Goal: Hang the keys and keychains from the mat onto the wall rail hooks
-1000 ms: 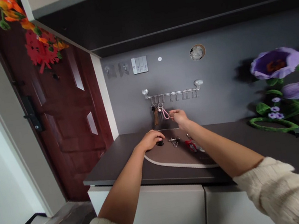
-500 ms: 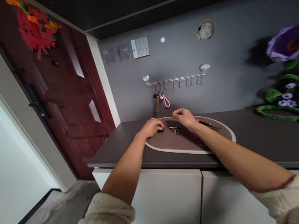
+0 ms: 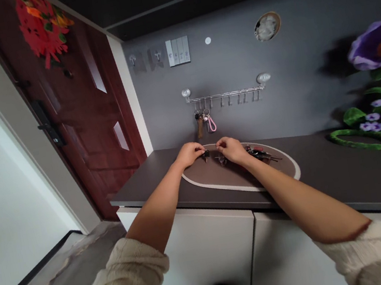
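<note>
Over the left part of the brown, pale-rimmed mat [image 3: 214, 175], my left hand [image 3: 188, 154] pinches a key with a black head [image 3: 206, 154], its blade pointing down. To its right, my right hand [image 3: 232, 149] has thumb and forefinger closed together; whatever is between them is too small to make out. Small metal keys [image 3: 221, 160] lie on the mat between the two hands. A heap of dark keys [image 3: 261, 153] with some red in it rests on the mat's right part, partly behind my right wrist.
A rail with hooks [image 3: 226, 94] is fixed to the grey wall, keys with a pink loop [image 3: 211, 123] hanging at its left end. Purple artificial flowers [image 3: 380, 50] stand at the right of the dark counter [image 3: 348, 178]. A dark red door [image 3: 98, 144] is at left.
My left hand has lifted the black-headed key from the mat, so its blade now shows. My right hand has shifted slightly left and down, fingertips still together. The view has tilted slightly.
</note>
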The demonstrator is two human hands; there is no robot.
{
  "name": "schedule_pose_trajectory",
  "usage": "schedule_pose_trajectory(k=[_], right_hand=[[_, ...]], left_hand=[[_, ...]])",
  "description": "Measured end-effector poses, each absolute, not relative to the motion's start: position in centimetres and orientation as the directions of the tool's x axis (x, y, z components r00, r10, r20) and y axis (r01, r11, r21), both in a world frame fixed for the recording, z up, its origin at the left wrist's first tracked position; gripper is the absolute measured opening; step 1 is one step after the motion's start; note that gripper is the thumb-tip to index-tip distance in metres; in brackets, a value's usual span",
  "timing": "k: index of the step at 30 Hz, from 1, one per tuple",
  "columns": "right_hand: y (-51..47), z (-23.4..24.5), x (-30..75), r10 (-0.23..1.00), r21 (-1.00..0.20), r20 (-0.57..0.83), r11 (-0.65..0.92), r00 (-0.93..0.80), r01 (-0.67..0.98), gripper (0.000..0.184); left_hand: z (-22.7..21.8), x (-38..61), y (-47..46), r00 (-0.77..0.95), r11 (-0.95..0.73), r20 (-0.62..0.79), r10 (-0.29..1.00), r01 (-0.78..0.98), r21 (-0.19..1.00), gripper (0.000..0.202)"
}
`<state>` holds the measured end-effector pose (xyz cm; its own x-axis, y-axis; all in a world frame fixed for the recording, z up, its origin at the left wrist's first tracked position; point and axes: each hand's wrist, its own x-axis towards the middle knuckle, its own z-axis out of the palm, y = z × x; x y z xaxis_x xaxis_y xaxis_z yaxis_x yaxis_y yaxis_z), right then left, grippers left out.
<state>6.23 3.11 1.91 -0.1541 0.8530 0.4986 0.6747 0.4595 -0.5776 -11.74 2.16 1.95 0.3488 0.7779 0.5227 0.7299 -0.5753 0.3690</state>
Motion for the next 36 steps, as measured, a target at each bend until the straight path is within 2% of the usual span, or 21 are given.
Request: schedule_pose_trajectory(k=[3, 9, 13, 17, 21, 24, 29, 36], right_hand=[[2.8, 2.0, 5.9, 0.831, -0.581, 0.524, 0.509, -0.186, 0.636, 0.009], [2.6, 1.7, 5.3, 0.756, -0.617, 0.596, 0.646, -0.270, 0.449, 0.013], [2.5, 1.5, 5.1, 0.747, -0.634, 0.600, 0.662, -0.287, 0.400, 0.019], [2.7, 1.4, 5.0, 0.765, -0.680, 0.594, 0.644, -0.251, 0.351, 0.025], [2.7, 1.5, 4.9, 0.851, -0.832, 0.472, 0.516, -0.231, 0.201, 0.029], [2.4, 1.7, 4.8, 0.884, -0.889, 0.414, 0.444, -0.217, 0.110, 0.025], [2.1, 1.8, 5.0, 0.884, -0.888, 0.397, 0.438, -0.247, 0.140, 0.013], [2.9, 1.3, 5.1, 0.853, -0.855, 0.458, 0.500, -0.251, 0.137, 0.018]], left_hand=[[2.0, -11.6, 2.1, 0.289, -0.540, 0.511, 0.810, 0.708, 0.455, 0.018], [2.2, -11.2, 2.0, 0.211, -0.511, 0.490, 0.846, 0.584, 0.630, 0.019], [2.3, -11.0, 1.9, 0.196, -0.519, 0.490, 0.849, 0.482, 0.706, 0.020], [2.4, -11.0, 1.9, 0.199, -0.519, 0.485, 0.851, 0.452, 0.725, 0.021], [2.5, -11.3, 2.1, 0.213, -0.546, 0.512, 0.832, 0.477, 0.688, 0.020], [2.5, -11.3, 2.1, 0.226, -0.569, 0.530, 0.817, 0.465, 0.679, 0.021], [2.3, -11.2, 2.2, 0.217, -0.558, 0.515, 0.829, 0.375, 0.740, 0.024], [2.0, -10.9, 2.4, 0.151, -0.488, 0.468, 0.871, 0.158, 0.858, 0.028]])
